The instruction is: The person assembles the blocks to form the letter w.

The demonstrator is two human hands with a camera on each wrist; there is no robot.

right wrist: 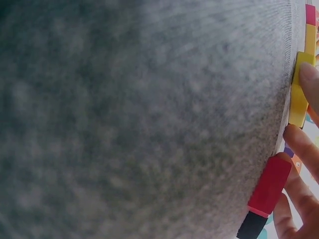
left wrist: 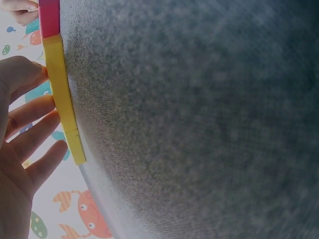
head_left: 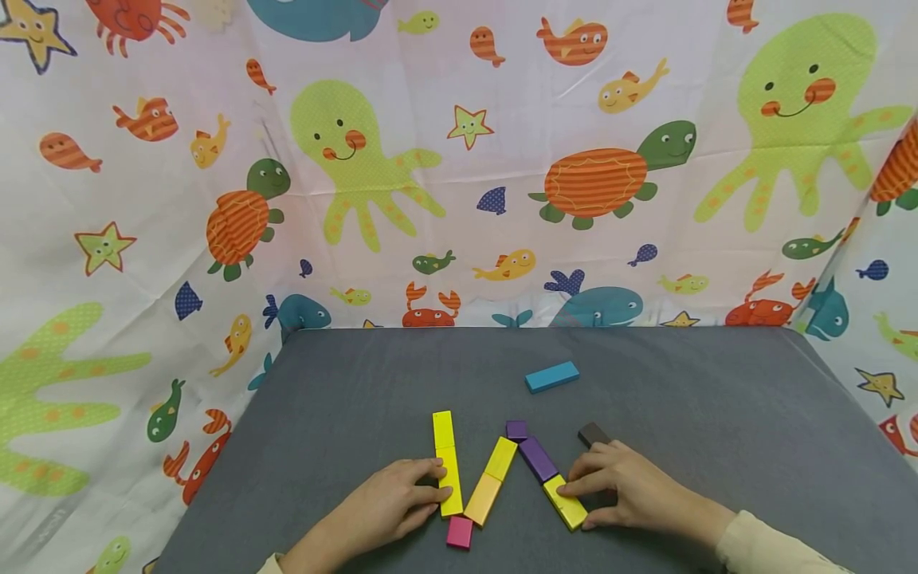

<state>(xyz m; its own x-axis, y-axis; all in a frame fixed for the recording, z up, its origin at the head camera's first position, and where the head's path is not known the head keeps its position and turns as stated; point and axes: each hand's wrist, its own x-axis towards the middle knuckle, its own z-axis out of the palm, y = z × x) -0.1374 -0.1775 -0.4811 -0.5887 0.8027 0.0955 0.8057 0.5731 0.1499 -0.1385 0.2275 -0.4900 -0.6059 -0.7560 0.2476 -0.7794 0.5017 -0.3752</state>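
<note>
My left hand (head_left: 387, 504) touches the long yellow block (head_left: 452, 501) with its fingertips, its fingers fairly straight. A shorter yellow block (head_left: 443, 428) adjoins its far end, and a pink block (head_left: 460, 532) lies at its near end. The right hand (head_left: 634, 488) rests its extended index finger and thumb against another yellow block (head_left: 570, 510), which continues a slanted purple block (head_left: 538, 460). Beneath its other fingers, a red block (right wrist: 270, 184) joined end to end with a dark block (right wrist: 252, 225) shows in the right wrist view; the head view hides the red one.
Between the hands, a yellow block (head_left: 500, 458) and an orange-yellow block (head_left: 484, 500) form a slanting line. A small purple block (head_left: 516, 430) sits at the top of the right-hand line. Farther back lies a blue block (head_left: 551, 377) on the grey tabletop (head_left: 387, 375), before a sea-animal curtain (head_left: 430, 175).
</note>
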